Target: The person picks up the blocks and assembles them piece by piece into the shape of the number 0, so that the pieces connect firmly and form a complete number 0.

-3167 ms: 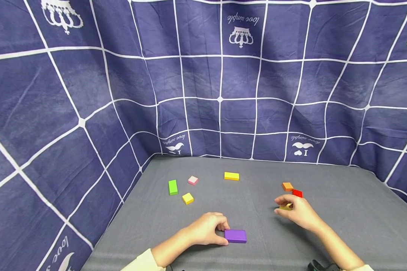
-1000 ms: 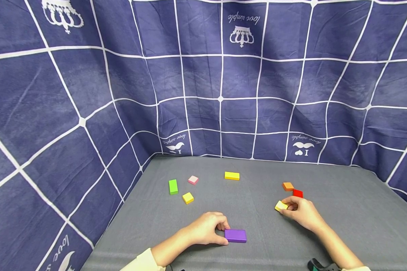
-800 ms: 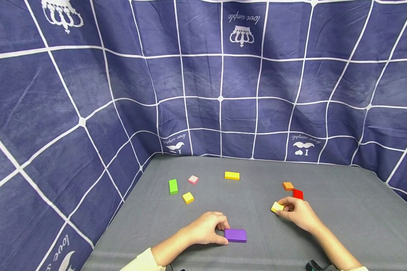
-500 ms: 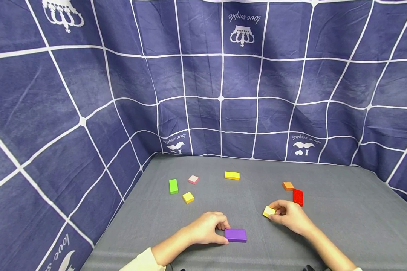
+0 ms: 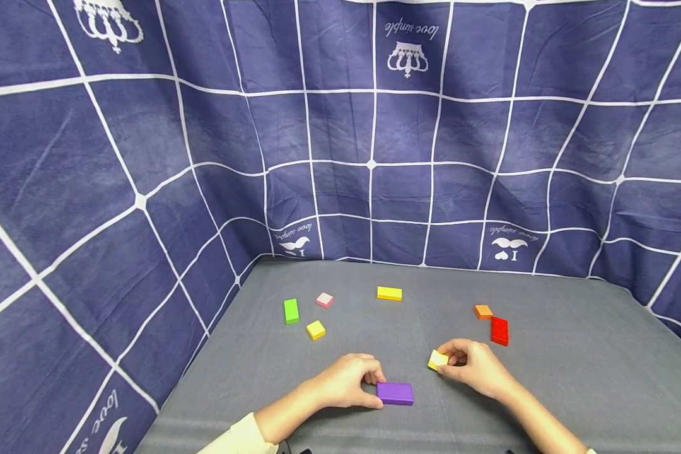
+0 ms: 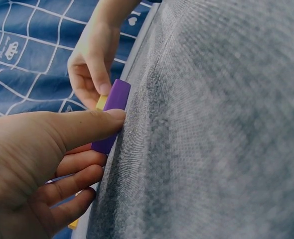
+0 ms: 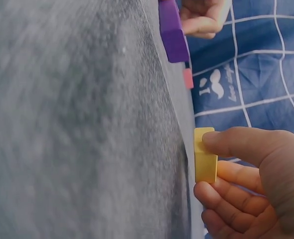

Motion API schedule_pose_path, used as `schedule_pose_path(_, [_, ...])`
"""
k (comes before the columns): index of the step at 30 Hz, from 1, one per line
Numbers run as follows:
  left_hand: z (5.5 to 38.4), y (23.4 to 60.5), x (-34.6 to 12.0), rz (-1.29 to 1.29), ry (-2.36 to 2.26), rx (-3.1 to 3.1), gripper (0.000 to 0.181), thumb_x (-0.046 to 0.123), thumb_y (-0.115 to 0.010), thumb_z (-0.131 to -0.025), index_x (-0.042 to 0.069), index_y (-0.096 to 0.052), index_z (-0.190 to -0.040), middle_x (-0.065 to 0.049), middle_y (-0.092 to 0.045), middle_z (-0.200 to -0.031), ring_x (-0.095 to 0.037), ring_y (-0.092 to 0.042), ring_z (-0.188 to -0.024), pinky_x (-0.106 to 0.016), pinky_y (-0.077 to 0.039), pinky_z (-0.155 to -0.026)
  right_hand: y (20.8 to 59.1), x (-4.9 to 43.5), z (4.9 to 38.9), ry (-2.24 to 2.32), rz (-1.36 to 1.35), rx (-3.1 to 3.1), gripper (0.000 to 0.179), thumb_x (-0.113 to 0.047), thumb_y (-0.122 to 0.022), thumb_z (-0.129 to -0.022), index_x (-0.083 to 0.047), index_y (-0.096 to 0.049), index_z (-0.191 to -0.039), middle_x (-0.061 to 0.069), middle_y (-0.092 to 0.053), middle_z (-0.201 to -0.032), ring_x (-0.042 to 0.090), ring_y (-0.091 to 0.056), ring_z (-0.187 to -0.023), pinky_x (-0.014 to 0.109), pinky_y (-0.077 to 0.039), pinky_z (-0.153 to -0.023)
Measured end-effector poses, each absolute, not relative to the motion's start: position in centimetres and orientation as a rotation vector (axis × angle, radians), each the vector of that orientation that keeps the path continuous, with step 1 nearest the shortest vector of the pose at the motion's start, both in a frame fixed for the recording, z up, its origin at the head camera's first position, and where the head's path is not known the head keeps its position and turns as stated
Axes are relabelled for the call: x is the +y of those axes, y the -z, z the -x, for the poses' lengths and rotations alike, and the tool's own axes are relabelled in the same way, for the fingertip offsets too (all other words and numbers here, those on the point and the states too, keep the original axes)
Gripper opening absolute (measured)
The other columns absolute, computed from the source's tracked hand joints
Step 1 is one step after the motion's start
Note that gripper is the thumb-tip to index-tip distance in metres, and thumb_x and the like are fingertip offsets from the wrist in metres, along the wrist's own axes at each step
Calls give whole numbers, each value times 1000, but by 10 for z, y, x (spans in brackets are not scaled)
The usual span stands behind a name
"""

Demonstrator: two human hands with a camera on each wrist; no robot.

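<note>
- what is the left hand point(image 5: 349, 382) doing?
- its fingers pinch the left end of the purple block point(image 5: 397, 393), which is near the front of the grey worktop point(image 5: 573, 359).
- and the right hand point(image 5: 477, 369)?
- its fingers pinch a small yellow block point(image 5: 437, 360). it is near the purple one, but they don't touch. i can't tell if it touches the worktop.
- any more blocks?
- a red block point(image 5: 499, 331) sits just beside an orange block point(image 5: 483, 312) on the right. a green block point(image 5: 292, 311) is far left.

Head view bright, even; wrist views dimmer, near cloth point(image 6: 226, 124) blurred.
</note>
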State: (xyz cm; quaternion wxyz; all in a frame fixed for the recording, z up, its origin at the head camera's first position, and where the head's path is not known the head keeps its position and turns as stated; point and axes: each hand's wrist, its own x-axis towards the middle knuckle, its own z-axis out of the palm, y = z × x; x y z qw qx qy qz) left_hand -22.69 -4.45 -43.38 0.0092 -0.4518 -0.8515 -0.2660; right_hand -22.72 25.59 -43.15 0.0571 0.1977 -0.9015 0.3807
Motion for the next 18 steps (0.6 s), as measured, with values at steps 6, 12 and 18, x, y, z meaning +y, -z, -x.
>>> schedule_pose_path(6, [227, 433, -44, 1402, 835, -2667, 29, 21, -87, -71, 14, -67, -91, 12, -60, -83, 6, -54, -77, -6, -40, -71, 430, 247, 223, -1191, -658, -2731, 22, -14, -81, -77, -9, -70, -95, -6, -62, -79, 4, -57, -70, 23, -48, -62])
schedule_pose_path(12, [228, 434, -44, 1408, 828, -2665, 28, 21, -87, -71, 13, -68, -91, 13, -60, -83, 6, -54, -77, -6, -40, -71, 430, 239, 219, -1206, -719, -2734, 22, -15, -81, -77, -9, -70, -95, -5, -62, -81, 4, -57, -71, 23, -48, -63])
schedule_pose_path(18, [227, 434, -44, 1406, 840, -2665, 28, 20, -87, -71, 13, -68, -91, 13, -59, -83, 6, -54, -77, -7, -42, -71, 431, 232, 216, -1185, -775, -2747, 22, -14, -82, -76, -10, -69, -94, -7, -60, -79, 3, -57, -70, 23, -48, -63])
